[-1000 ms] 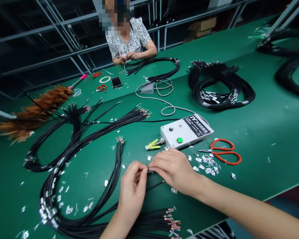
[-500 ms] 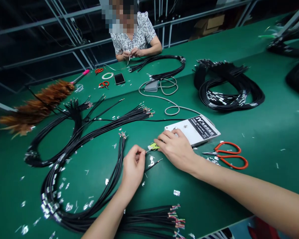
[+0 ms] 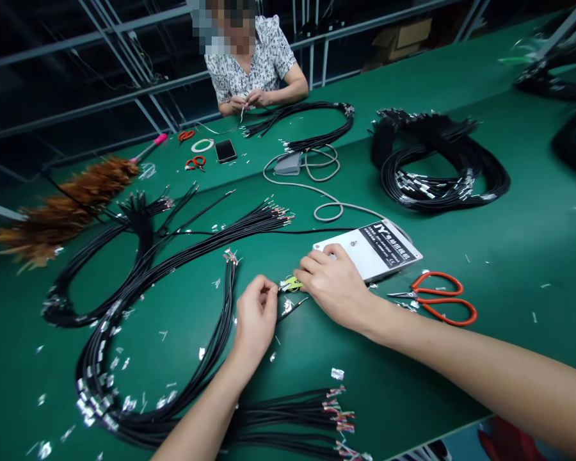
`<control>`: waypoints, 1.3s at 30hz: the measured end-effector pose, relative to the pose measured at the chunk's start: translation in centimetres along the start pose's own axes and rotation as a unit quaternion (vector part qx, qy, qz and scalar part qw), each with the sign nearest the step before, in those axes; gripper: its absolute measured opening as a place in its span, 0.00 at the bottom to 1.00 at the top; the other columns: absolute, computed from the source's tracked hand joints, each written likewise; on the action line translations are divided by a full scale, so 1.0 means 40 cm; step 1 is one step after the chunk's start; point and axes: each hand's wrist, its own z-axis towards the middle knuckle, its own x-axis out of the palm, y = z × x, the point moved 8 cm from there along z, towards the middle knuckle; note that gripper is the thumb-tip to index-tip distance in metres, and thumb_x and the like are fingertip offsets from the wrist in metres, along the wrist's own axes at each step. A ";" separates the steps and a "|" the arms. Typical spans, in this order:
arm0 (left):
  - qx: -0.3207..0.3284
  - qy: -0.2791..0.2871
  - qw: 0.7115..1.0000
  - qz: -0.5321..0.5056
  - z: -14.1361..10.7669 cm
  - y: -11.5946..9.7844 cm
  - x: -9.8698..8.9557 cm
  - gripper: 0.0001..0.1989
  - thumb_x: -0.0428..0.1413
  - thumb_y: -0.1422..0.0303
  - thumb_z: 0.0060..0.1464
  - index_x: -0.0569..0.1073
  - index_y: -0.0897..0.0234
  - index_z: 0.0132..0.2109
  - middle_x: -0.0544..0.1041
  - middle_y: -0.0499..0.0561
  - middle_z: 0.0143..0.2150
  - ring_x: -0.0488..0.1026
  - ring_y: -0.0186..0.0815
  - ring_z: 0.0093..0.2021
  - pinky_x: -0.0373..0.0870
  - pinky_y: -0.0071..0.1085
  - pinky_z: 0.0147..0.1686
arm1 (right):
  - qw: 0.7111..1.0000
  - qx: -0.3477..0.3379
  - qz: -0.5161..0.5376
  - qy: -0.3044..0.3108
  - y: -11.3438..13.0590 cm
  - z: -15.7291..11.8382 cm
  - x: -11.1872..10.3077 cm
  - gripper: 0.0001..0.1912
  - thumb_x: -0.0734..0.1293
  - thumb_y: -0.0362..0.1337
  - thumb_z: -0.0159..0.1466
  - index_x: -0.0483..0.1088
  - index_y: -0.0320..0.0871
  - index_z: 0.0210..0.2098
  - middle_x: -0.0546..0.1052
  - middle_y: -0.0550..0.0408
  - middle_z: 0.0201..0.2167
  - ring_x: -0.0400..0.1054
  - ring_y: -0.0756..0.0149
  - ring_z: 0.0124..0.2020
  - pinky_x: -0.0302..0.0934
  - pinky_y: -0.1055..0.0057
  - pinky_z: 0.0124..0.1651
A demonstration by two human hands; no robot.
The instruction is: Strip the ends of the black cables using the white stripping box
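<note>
My left hand (image 3: 256,317) is closed in a pinch on a cable end whose thin tip reaches the yellow-green clip (image 3: 292,283). My right hand (image 3: 333,285) has its fingers wrapped around the back of that clip, beside the white twisting machine box (image 3: 336,238). Part of the clip is hidden under the fingers. Below the gap between the hands, another black cable end (image 3: 295,309) points right on the green mat. A bundle of black cables (image 3: 228,301) with bared coloured wire ends curves past the left side of my left hand.
Red-handled scissors (image 3: 441,298) lie right of the box. Foil scraps (image 3: 337,374) dot the green table. A grey pedal (image 3: 288,164), coiled cables (image 3: 441,160), a phone (image 3: 226,151) and a feather duster (image 3: 77,195) lie further back. Across the table sits a person (image 3: 254,70).
The view has shifted slightly. My hands have come closer together, and the cable tip now meets the clip's front end. My right hand keeps its grip on the clip.
</note>
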 end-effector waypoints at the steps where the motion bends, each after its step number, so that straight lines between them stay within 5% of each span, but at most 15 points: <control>1: 0.001 0.000 1.000 0.003 0.000 0.000 0.000 0.09 0.50 0.64 0.55 0.63 0.60 0.28 0.56 0.39 0.19 0.55 0.28 0.18 0.49 0.24 0.18 | 1.000 0.004 0.002 0.001 0.000 0.001 -0.002 0.05 0.67 0.29 0.65 0.75 0.42 0.34 0.77 0.53 0.32 0.65 0.60 0.40 0.46 0.61 0.43; 5: 0.004 0.001 1.000 0.014 0.001 0.002 -0.001 0.09 0.50 0.65 0.55 0.63 0.60 0.28 0.57 0.39 0.19 0.56 0.29 0.18 0.51 0.24 0.19 | 0.998 0.006 0.042 -0.044 -0.013 -0.023 -0.048 0.06 0.69 0.35 0.65 0.73 0.41 0.41 0.79 0.50 0.41 0.67 0.56 0.45 0.48 0.59 0.46; 8: 0.006 -0.001 1.000 0.019 0.001 0.000 -0.004 0.10 0.50 0.64 0.55 0.64 0.60 0.28 0.58 0.40 0.19 0.56 0.30 0.19 0.50 0.24 0.20 | 0.983 0.042 0.109 -0.142 -0.059 -0.091 -0.114 0.08 0.66 0.35 0.68 0.71 0.42 0.46 0.79 0.50 0.46 0.69 0.57 0.49 0.50 0.58 0.49; 11: 0.011 -0.002 1.000 0.019 0.002 -0.004 -0.006 0.10 0.51 0.63 0.55 0.64 0.60 0.27 0.58 0.40 0.19 0.56 0.30 0.19 0.50 0.25 0.20 | 0.951 0.111 0.158 -0.241 -0.113 -0.188 -0.155 0.05 0.62 0.29 0.68 0.69 0.44 0.39 0.81 0.52 0.43 0.71 0.58 0.48 0.54 0.60 0.48; 16: 0.015 -0.007 1.000 0.021 0.003 -0.008 -0.007 0.10 0.51 0.63 0.54 0.64 0.60 0.27 0.58 0.40 0.19 0.57 0.31 0.19 0.49 0.25 0.20 | 0.956 0.100 0.153 -0.231 -0.097 -0.252 -0.123 0.09 0.62 0.25 0.66 0.66 0.45 0.35 0.81 0.54 0.47 0.71 0.57 0.50 0.54 0.60 0.48; 26: -0.001 -0.030 1.000 0.000 -0.018 0.030 -0.055 0.10 0.51 0.62 0.56 0.64 0.61 0.29 0.61 0.41 0.22 0.58 0.28 0.19 0.53 0.24 0.18 | 0.953 0.106 0.123 -0.255 -0.086 -0.249 -0.126 0.10 0.63 0.25 0.64 0.69 0.46 0.37 0.82 0.56 0.43 0.71 0.55 0.49 0.55 0.59 0.48; 29: 0.001 -0.036 0.999 -0.021 -0.025 0.040 -0.063 0.08 0.50 0.62 0.57 0.64 0.61 0.36 0.65 0.43 0.27 0.62 0.28 0.20 0.59 0.24 0.20 | 0.953 0.077 0.181 -0.231 -0.028 -0.228 -0.116 0.11 0.63 0.26 0.66 0.71 0.47 0.43 0.81 0.53 0.45 0.71 0.56 0.49 0.58 0.58 0.49; 32: 0.026 -0.051 0.998 0.002 -0.022 0.032 -0.092 0.10 0.51 0.64 0.56 0.62 0.61 0.45 0.67 0.45 0.32 0.69 0.31 0.25 0.67 0.27 0.26 | 0.962 0.046 0.241 -0.123 0.047 -0.187 -0.060 0.12 0.61 0.30 0.68 0.70 0.44 0.49 0.78 0.49 0.47 0.70 0.56 0.48 0.62 0.59 0.46; 35: 0.085 -0.103 0.980 0.147 -0.009 0.020 -0.174 0.13 0.49 0.67 0.57 0.61 0.61 0.50 0.70 0.49 0.35 0.73 0.37 0.32 0.71 0.34 0.34 | 0.966 0.068 0.248 -0.041 0.078 -0.167 -0.005 0.07 0.61 0.29 0.67 0.71 0.42 0.41 0.76 0.47 0.42 0.69 0.56 0.43 0.63 0.61 0.41; 39: 0.066 -0.185 0.906 0.375 0.019 0.070 -0.321 0.18 0.47 0.69 0.58 0.62 0.66 0.55 0.72 0.56 0.37 0.74 0.46 0.36 0.71 0.42 0.37 | 0.964 0.056 0.259 -0.017 0.094 -0.188 0.009 0.10 0.58 0.26 0.67 0.67 0.43 0.33 0.73 0.51 0.36 0.67 0.60 0.37 0.62 0.65 0.37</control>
